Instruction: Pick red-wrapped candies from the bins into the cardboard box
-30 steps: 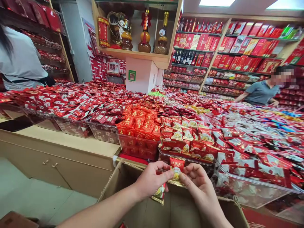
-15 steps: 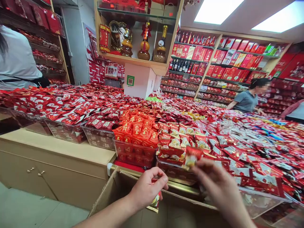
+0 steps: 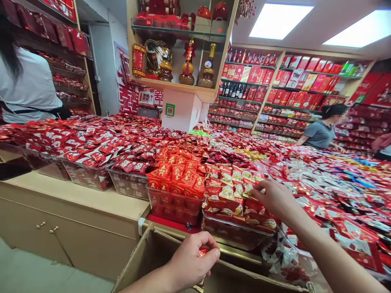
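My left hand [image 3: 195, 260] is closed around a small red candy packet [image 3: 202, 253], mostly hidden by the fingers, above an open cardboard box [image 3: 134, 264]. My right hand [image 3: 276, 199] reaches over a clear plastic tray [image 3: 238, 232] heaped with red and gold durian candy packets [image 3: 227, 191]. Its thumb and fingertips pinch a packet at the right side of that heap, and the hand partly covers the packets behind it.
Left of the durian tray stands a tray of bright red packets [image 3: 175, 203], then trays of darker packets [image 3: 130, 181]. White-and-red packets [image 3: 345, 228] spread to the right. A beige cabinet [image 3: 91, 228] is at left. Two people [image 3: 319, 132] [image 3: 27, 85] stand around the display.
My right hand has moved forward and up, from holding a packet over the tray's front edge to the heap itself. My left hand stays over the box, its packet now less visible.
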A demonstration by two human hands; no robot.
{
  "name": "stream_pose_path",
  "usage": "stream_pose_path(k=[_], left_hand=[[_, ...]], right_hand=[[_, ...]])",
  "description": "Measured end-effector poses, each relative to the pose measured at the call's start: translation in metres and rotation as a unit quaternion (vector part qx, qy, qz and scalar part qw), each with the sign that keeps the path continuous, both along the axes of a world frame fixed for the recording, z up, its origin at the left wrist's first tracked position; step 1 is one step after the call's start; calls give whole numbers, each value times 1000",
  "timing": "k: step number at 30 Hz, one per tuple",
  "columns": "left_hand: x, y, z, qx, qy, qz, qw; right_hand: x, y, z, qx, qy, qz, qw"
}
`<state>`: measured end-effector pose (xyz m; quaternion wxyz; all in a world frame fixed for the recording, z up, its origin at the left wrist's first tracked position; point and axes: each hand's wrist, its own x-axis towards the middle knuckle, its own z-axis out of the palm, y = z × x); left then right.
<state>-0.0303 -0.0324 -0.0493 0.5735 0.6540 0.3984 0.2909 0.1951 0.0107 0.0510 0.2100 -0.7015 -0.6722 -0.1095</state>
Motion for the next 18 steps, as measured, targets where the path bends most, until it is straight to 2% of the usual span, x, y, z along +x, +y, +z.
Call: stream_pose_path(k=[6, 12, 15, 18], left_hand=[[0, 0, 1, 1, 15, 3, 1000], [0, 1, -1, -17, -6, -2, 1000], [-3, 4, -4, -36, -62, -9, 997], [-8, 8, 0, -84, -189, -22, 978]], right_hand=[[3, 1, -7, -2, -24, 38, 999], [19, 8, -13, 14, -55, 42, 997], [21, 5, -13, 38, -19, 50, 998], [6, -15, -17, 112, 53, 80, 989]])
